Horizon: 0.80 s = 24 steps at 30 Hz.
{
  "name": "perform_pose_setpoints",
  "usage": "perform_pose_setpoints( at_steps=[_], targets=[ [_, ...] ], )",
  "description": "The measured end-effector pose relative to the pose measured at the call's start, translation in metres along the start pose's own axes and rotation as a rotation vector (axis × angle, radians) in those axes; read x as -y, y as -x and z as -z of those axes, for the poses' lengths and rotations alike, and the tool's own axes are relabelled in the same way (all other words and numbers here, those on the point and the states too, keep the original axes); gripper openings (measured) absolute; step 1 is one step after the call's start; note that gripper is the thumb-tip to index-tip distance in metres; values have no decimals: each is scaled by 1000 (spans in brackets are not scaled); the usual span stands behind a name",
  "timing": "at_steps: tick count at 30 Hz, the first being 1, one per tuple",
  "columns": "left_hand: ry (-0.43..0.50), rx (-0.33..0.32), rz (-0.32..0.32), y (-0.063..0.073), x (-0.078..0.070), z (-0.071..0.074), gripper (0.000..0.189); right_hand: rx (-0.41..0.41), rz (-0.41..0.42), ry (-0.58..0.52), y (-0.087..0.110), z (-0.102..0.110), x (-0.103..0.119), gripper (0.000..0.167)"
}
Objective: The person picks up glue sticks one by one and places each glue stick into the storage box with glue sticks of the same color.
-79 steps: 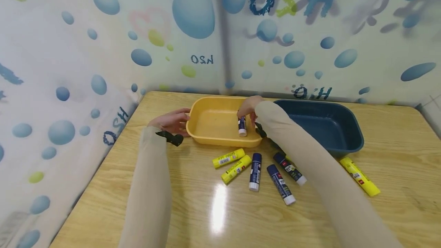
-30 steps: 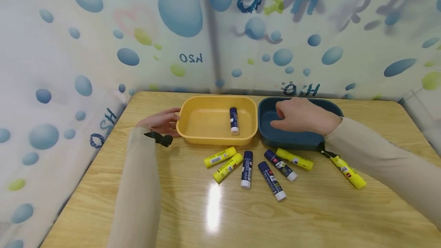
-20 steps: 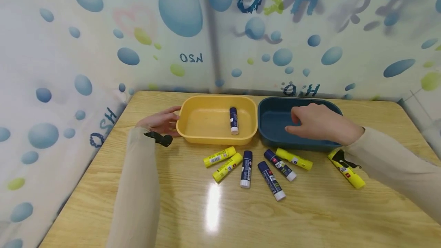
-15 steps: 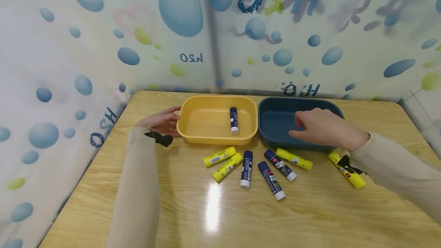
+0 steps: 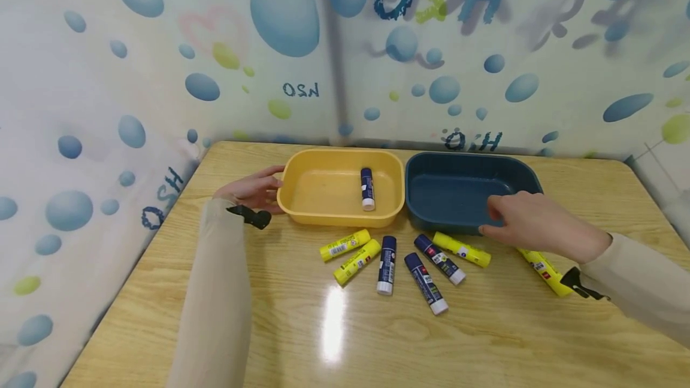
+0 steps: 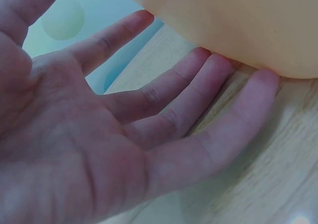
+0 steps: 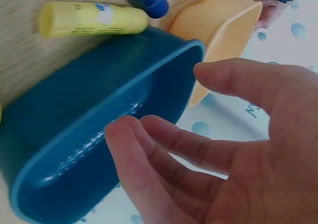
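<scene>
My left hand [image 5: 250, 190] is at the left end of the yellow plastic basin [image 5: 323, 218]; in the left wrist view its slightly bent fingers [image 6: 198, 134] touch the lower outer wall. One dark blue glue stick [image 5: 367, 189] with a white end lies inside that basin, towards its right side. Over the front right corner of the dark blue basin [image 5: 444, 220] hovers my right hand [image 5: 533, 220], holding nothing. The right wrist view shows its thumb and fingers [image 7: 131, 154] loosely bent and spread apart. Partly behind that hand lies a yellow glue stick [image 5: 547, 273].
In front of the basins lie two yellow glue sticks [image 5: 345, 245] at left, several dark blue ones [image 5: 386, 265] in the middle, and another yellow one [image 5: 462, 249] by the dark blue basin. A patterned curtain [image 5: 453, 11] stands behind the wooden table [image 5: 242, 328].
My right hand has let go of the dark blue glue stick in the yellow basin and moved right, across the dark blue basin to its near right corner. My left hand stays at the yellow basin.
</scene>
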<state>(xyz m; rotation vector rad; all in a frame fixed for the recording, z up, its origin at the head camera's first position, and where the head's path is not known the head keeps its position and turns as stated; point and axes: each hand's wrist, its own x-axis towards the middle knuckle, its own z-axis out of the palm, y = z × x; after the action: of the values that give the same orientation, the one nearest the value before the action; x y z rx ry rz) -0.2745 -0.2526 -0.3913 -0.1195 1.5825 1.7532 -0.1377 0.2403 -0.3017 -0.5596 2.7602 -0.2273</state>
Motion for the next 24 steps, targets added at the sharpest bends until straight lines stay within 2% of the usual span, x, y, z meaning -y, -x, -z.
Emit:
perform_pose_setpoints(
  at_steps=[10,17,24],
  targets=[
    [-5,8,-5,0,0,1,53,19,-19,7,17,-14,-23,25],
    [-1,16,1,0,1,0,53,115,-69,-12,27,-27,-42,27],
    [-4,8,5,2,-1,-2,52,148,-87,-46,34,-39,-67,28]
  ],
)
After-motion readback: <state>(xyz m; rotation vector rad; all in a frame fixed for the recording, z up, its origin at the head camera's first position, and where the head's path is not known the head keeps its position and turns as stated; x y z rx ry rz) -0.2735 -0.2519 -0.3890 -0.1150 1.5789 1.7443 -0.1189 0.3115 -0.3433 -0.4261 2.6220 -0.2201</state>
